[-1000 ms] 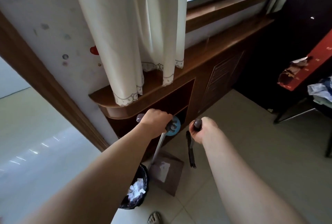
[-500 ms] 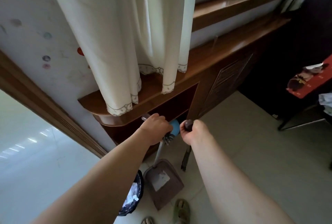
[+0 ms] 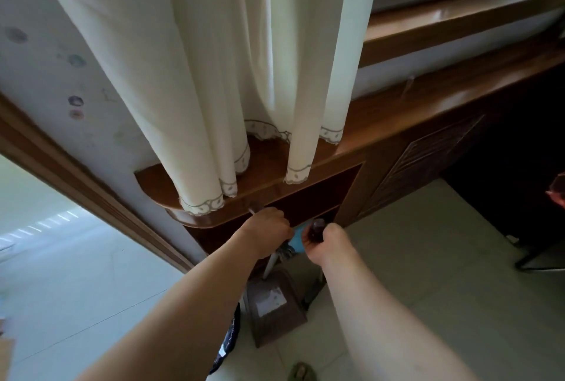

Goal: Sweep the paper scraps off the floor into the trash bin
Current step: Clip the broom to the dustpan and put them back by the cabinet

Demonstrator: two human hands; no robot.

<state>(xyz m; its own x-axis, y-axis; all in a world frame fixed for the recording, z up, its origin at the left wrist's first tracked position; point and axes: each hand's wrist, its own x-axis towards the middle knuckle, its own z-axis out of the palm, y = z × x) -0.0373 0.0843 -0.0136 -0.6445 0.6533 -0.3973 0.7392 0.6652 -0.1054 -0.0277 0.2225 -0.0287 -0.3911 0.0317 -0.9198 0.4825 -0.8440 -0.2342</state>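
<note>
My left hand [image 3: 266,234] grips the top of the dustpan's metal handle, just under the rounded wooden ledge. The brown dustpan [image 3: 275,304] hangs below it with its pan near the floor and a white label on it. My right hand [image 3: 325,243] grips the dark knob at the top of the broom handle [image 3: 316,229]. The broom's lower part [image 3: 312,292] shows beside the pan, mostly hidden by my right forearm. The black trash bin [image 3: 227,341] stands at the left of the pan, largely covered by my left forearm. No paper scraps show on the floor.
A wooden window cabinet [image 3: 397,148] with an open niche runs along the wall ahead, cream curtains [image 3: 229,59] hanging onto its ledge. A wooden door frame [image 3: 76,179] slants at the left. A slipper [image 3: 301,372] is at the bottom. A black chair leg [image 3: 538,258] stands at the right.
Both hands have moved closer to the cabinet ledge with dustpan and broom. The view has tilted up, so the bin is now mostly hidden behind my left forearm.
</note>
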